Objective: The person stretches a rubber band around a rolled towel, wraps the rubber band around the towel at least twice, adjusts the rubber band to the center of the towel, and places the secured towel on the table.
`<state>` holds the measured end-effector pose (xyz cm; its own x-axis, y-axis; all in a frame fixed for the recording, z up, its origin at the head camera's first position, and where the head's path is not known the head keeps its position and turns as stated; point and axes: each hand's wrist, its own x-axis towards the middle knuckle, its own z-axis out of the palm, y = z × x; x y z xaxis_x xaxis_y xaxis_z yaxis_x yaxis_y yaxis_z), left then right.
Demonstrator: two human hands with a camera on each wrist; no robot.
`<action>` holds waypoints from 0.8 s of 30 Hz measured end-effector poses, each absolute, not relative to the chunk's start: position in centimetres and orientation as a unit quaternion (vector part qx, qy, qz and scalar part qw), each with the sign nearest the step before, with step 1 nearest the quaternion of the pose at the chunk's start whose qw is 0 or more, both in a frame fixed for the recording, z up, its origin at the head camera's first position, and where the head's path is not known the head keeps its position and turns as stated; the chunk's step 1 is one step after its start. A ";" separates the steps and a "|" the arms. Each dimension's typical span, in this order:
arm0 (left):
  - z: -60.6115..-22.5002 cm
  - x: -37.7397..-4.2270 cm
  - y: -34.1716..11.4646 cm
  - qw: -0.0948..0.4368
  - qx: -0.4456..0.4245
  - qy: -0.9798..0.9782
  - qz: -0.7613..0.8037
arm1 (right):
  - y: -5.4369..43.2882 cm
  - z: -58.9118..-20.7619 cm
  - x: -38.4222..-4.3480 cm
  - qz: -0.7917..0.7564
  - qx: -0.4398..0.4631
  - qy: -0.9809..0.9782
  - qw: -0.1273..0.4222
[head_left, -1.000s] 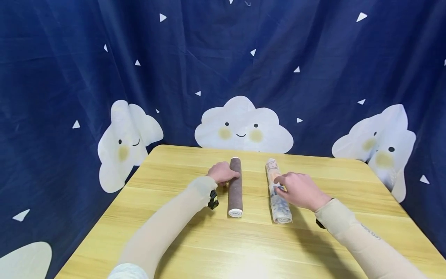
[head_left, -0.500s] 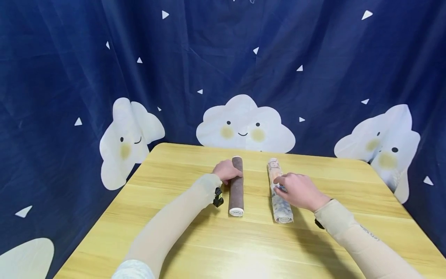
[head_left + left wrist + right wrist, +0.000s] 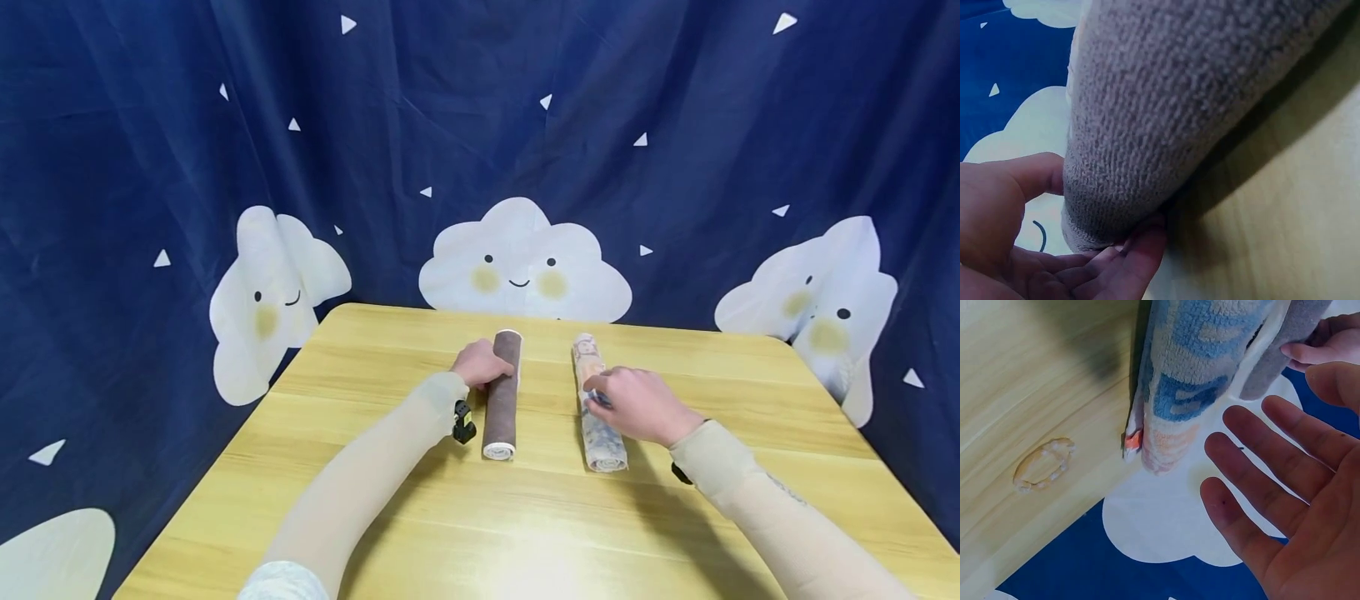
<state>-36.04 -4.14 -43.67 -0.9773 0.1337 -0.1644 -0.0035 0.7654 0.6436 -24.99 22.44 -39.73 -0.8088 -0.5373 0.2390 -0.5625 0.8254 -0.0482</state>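
A brown rolled-up towel (image 3: 501,412) with a white edge lies lengthwise near the middle of the table. My left hand (image 3: 480,364) grips it from its left side; in the left wrist view the thumb is against one side of the brown towel (image 3: 1141,106) and the fingers curl under the other. To the right lies a second rolled-up towel (image 3: 603,443), pale with blue and orange patterning. Over its right side hovers my right hand (image 3: 641,404). In the right wrist view, that hand's fingers (image 3: 1254,500) are spread and relaxed, apart from the patterned towel (image 3: 1194,369).
The light wooden table (image 3: 420,533) has rounded far corners. Behind it hangs a dark blue curtain (image 3: 480,100) printed with white clouds and triangles. A strip of bare tabletop separates the two rolls. An oval mark (image 3: 1044,464) shows on the wood in the right wrist view.
The brown towel's near end has swung slightly left, so the roll now lies at more of a slant in my left hand. The patterned towel and right hand have barely moved.
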 end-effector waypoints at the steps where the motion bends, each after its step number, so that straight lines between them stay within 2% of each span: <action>1: -43.7 -36.0 -4.3 0.100 0.033 0.933 0.343 | 22.4 -39.7 -25.1 0.059 0.291 -0.949 0.109; 7: -43.9 -36.0 -5.1 0.095 0.019 0.925 0.366 | 21.9 -39.8 -25.4 0.064 0.290 -0.949 0.109; 19: -43.4 -34.6 -5.7 0.070 0.022 0.904 0.421 | 19.1 -39.3 -25.9 0.094 0.286 -0.951 0.070; 24: -43.1 -33.9 -5.7 0.075 0.033 0.884 0.460 | 18.1 -39.7 -26.5 0.110 0.294 -0.945 0.087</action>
